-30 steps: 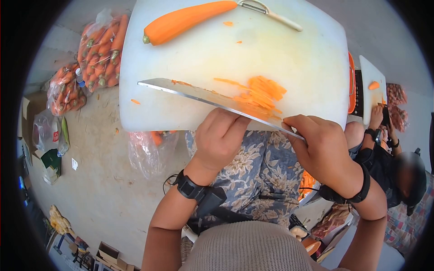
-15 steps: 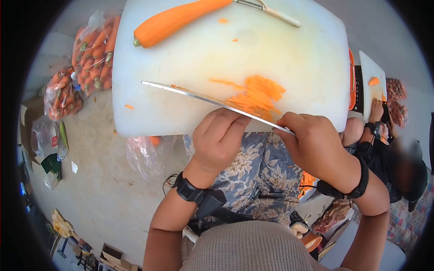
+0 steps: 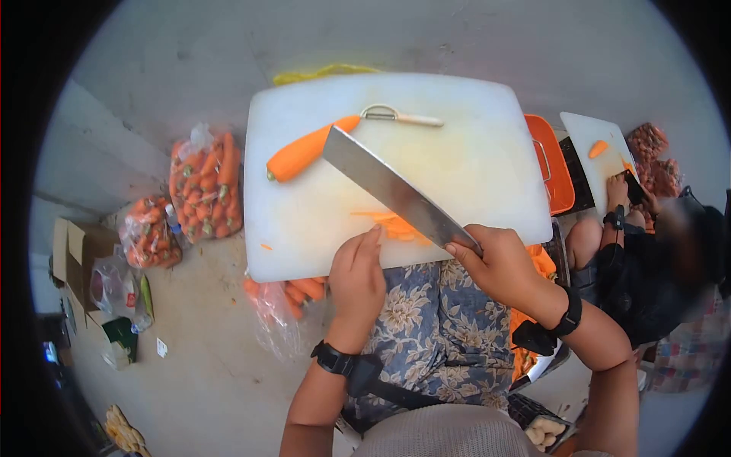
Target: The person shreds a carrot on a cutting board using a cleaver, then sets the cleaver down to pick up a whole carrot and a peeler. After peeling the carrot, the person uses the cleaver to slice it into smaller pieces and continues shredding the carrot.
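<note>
While one carrot point(image 3: 308, 148) is left whole, some strips point(image 3: 396, 226) are already cut.
The knife point(image 3: 388, 190) is gripped by the right hand point(image 3: 499, 266); the left hand point(image 3: 358, 280) is held open, empty.

Bright, even daylight fills the scene, washing the white board point(image 3: 487, 175) almost to glare and giving the knife point(image 3: 388, 190) blade a dull sheen; shadows are soft and faint. The fisheye lens bends straight edges and leaves a black ring round the frame. The centre is fairly sharp, the rim soft, and a patch at far right is blurred
</note>
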Motion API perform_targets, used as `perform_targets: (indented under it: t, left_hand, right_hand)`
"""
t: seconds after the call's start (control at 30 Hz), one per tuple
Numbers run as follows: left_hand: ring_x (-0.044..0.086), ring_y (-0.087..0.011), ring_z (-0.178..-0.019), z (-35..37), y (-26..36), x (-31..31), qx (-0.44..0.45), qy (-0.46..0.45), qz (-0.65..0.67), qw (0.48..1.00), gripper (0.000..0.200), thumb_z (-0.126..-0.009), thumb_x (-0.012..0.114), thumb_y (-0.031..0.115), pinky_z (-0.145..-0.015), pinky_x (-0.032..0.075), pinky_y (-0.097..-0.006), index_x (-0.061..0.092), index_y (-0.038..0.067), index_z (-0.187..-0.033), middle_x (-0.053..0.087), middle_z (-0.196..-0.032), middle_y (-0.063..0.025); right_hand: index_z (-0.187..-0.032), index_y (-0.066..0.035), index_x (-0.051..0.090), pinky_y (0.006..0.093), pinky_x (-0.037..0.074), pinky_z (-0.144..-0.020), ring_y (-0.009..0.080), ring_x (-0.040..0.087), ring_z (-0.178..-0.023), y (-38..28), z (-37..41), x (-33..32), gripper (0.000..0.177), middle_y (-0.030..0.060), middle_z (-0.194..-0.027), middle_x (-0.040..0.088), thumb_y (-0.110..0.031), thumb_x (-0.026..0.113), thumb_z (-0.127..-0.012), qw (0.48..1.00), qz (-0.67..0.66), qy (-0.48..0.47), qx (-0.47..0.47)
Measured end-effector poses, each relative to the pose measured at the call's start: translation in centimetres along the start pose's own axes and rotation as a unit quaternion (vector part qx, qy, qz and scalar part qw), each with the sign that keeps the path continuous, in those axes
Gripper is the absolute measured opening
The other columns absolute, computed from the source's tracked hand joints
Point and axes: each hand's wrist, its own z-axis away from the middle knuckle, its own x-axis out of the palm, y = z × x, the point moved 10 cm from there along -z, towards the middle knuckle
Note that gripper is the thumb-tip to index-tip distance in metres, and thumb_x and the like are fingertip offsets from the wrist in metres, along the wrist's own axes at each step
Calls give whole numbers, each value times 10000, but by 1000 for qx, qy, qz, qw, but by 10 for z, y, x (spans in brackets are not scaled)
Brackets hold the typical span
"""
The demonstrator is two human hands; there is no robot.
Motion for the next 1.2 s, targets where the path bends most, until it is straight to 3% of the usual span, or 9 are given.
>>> perform_targets:
  t: [0.07, 0.17, 0.33, 0.5, 0.57, 0.67, 0.87, 1.2]
  left_hand:
    - [617, -340, -922, 2, 1, -14, 13, 5, -9, 1000, 304, -855, 581, -21, -826, 500, -410, 632, -3, -1154, 639, -1003, -156]
    - [576, -350, -1050, 5, -29, -40, -80, 41, -37, 995, 273, -943, 523, 72, -892, 468, -429, 593, -28, -1188, 598, -1123, -203]
    - [566, -379, -1076, -1, -59, -72, -83, 104, -95, 986, 267, -959, 493, 128, -959, 429, -450, 590, -43, -1139, 605, -1123, -203]
    - [550, -387, -1139, -1, -93, -58, -110, 36, -143, 983, 245, -927, 501, 81, -986, 426, -468, 599, -38, -1117, 609, -1150, -214]
    - [549, -387, -1143, -1, -87, -53, -77, 33, -176, 981, 242, -920, 506, 76, -988, 426, -472, 603, -33, -1113, 607, -1150, -214]
    - [546, -387, -1151, 1, -79, -48, -37, 34, -220, 974, 240, -904, 522, 67, -986, 428, -477, 611, -23, -1107, 603, -1157, -213]
    - [539, -387, -1168, 3, -82, -48, -17, 22, -251, 967, 260, -891, 511, 48, -991, 428, -473, 603, -25, -1122, 591, -1181, -211]
    - [554, -389, -1129, 3, -82, -49, -12, 15, -261, 965, 290, -874, 495, 28, -978, 437, -455, 589, -25, -1143, 587, -1190, -222]
  right_hand:
    - [-846, -18, 655, 465, 486, -627, 388, 626, -663, 1, 4, -2, 254, 197, -689, 630, -260, 617, -910, 1000, 1, 1, -1]
    - [-868, -15, 665, 467, 487, -641, 392, 632, -681, 6, 8, 16, 305, 198, -699, 633, -312, 615, -913, 999, 2, -16, -30]
    - [-903, -28, 689, 469, 501, -742, 381, 653, -813, 1, 4, 51, 342, 195, -812, 669, -363, 620, -898, 993, -7, -99, -59]
    - [-824, 6, 691, 432, 521, -689, 335, 671, -679, 2, -16, 64, 362, 159, -647, 653, -336, 609, -906, 993, -30, -103, -53]
    - [-763, 13, 678, 397, 522, -598, 277, 649, -550, 6, -19, 65, 372, 122, -551, 620, -321, 608, -912, 988, -74, -129, -34]
    - [-872, 63, 661, 370, 510, -508, 234, 627, -476, 19, -23, 62, 385, 136, -578, 625, -319, 625, -911, 982, -114, -149, 14]
    - [-862, 93, 634, 340, 454, -384, 190, 578, -417, 64, -30, 46, 370, 107, -543, 594, -272, 640, -921, 969, -213, -101, 72]
    - [-921, 81, 601, 324, 421, -383, 154, 483, -400, 177, -29, -15, 333, 74, -526, 526, -240, 681, -889, 942, -294, 6, 165]
